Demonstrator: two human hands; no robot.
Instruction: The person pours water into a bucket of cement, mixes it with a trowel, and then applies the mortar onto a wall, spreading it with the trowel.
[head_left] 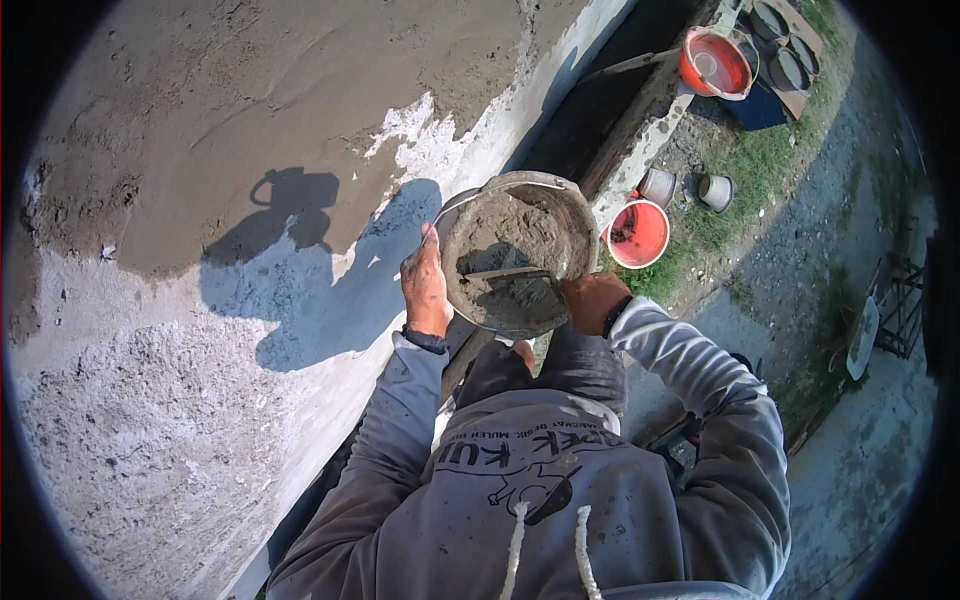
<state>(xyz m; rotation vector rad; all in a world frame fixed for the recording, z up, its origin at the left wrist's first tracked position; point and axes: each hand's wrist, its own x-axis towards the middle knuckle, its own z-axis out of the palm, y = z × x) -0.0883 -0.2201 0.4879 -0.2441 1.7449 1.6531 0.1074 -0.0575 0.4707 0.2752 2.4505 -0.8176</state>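
In front of me is a round bucket (578,215), its inside caked with grey residue. Wet grey mortar (510,225) fills much of it. My left hand (427,290) grips the bucket's left side, close to where its thin wire handle (452,203) comes down. My right hand (594,299), at the right rim, is closed around the handle of a trowel. The trowel's blade (503,272) lies across the mortar; its grip is mostly hidden in my fingers.
Left of me, a wall (170,390) is partly coated in wet mortar. A ledge (640,150) runs right of the bucket. Beyond it are a red-orange bucket (638,235), two small grey pots (716,192), and another orange bucket (716,64) beside several dark round containers (789,70).
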